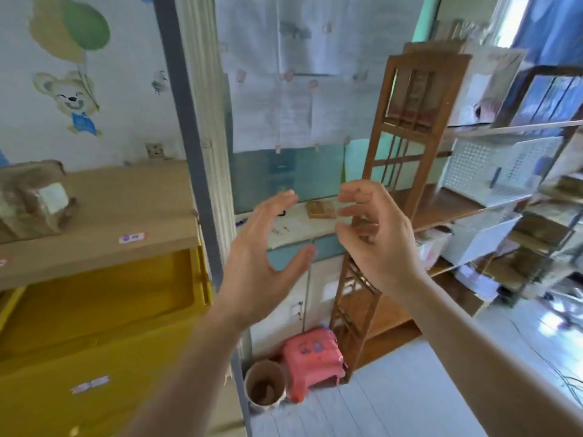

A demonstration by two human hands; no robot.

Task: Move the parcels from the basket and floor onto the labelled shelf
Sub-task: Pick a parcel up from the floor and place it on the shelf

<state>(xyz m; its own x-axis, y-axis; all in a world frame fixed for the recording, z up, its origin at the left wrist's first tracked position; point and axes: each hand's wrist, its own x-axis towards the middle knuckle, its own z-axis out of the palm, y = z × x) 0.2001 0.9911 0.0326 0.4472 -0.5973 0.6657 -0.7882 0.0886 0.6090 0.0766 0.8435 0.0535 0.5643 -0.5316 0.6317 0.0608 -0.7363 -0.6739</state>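
Head view: left hand and right hand spread, empty; parcel lies on shelf.

A brown taped parcel with a white label sits on the labelled wooden shelf.

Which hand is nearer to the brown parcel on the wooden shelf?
Left. The left hand is open in mid-air, well to the right of the brown parcel on the wooden shelf. The right hand is farther right still.
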